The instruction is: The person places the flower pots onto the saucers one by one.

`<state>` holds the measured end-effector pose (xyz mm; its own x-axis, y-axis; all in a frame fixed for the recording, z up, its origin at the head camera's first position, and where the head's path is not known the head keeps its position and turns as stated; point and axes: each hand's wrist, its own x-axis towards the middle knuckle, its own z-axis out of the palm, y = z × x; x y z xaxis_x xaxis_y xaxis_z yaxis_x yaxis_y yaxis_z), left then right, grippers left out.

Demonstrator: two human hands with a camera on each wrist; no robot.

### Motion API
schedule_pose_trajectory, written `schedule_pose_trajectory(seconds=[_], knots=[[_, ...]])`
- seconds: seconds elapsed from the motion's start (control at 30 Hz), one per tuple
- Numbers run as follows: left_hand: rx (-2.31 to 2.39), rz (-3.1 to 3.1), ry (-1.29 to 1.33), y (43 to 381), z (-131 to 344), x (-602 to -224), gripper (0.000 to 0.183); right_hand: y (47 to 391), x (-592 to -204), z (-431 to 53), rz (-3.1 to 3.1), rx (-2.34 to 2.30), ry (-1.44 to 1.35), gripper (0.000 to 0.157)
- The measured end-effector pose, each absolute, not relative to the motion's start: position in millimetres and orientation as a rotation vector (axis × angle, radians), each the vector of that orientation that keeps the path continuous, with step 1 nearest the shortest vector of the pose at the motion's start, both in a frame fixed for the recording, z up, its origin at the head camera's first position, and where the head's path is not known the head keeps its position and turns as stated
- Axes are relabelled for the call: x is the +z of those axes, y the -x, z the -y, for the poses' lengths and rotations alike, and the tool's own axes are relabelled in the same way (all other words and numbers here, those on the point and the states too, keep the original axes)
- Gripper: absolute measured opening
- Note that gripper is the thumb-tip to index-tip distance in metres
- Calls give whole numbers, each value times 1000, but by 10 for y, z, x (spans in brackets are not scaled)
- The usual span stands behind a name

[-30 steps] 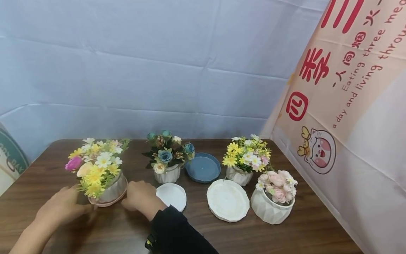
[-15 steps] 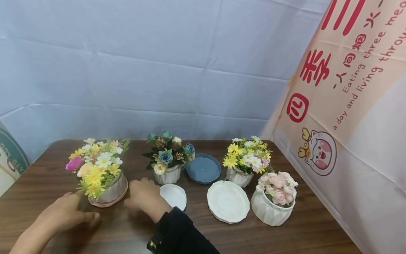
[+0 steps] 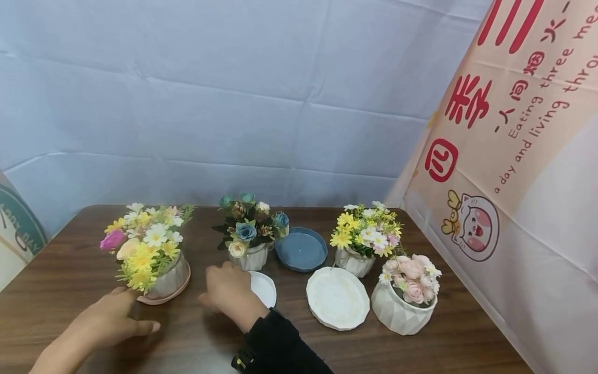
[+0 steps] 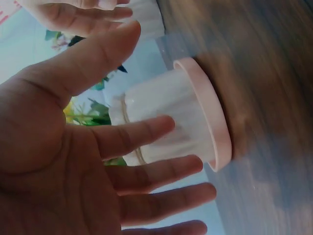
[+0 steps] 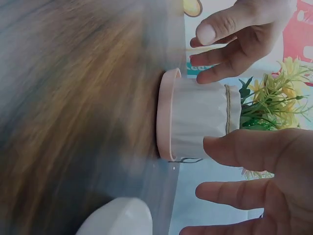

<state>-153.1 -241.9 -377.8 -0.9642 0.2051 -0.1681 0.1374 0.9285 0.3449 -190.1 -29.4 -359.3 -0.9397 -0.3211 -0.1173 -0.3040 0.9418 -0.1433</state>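
Mixed-flower pot (image 3: 151, 248), head view: left part of the wooden table (image 3: 187, 343), standing in a pink saucer (image 3: 161, 300), its flowers yellow, white and purple.
Left hand (image 3: 109, 319), head view: just beside the pot, on its near left side, thumb stretched out to the right.
Right hand (image 3: 231, 291), head view: to the pot's right and apart from it, partly covering a small white saucer (image 3: 265, 288); whether it touches that saucer, I cannot tell.
Rest of table, head view: blue-rose pot (image 3: 247, 228), blue saucer (image 3: 301, 250) beside it, large white saucer (image 3: 338, 298), daisy pot (image 3: 364, 234) behind that, pink-rose pot (image 3: 404, 309) at the right.
Left hand, left wrist view: released, fingers spread and straight before the pot's pale wall.
Pink saucer, left wrist view: flat on the wood, under the pot's base.
Right hand, right wrist view: released too, thumb and fingers extended.
Pot's neck, right wrist view: ringed by a thin cord (image 5: 228, 110).
Left hand, right wrist view: near the pot's far side; contact cannot be told.
White object (image 5: 120, 219), right wrist view: rounded, cut off by the lower edge.
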Motion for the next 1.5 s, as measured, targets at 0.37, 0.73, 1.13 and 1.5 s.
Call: schedule_pose_trajectory(seconds=[0.37,0.73,1.13,1.5], knots=[[614,-2857,-370,1537,2234,-3789,83,1831,-3609,51,-3003,-210,509,35],[630,-2914,-521,1478,2034,-3840,64,1844,-3620,-88,-2959,-290,436,38],[642,-3044,-662,1491,1838,-3852,59,1920,-3620,-285,-2957,-345,403,35],[613,-3112,-639,1529,1700,-3871,53,1961,-3652,-431,-2936,-468,346,38]])
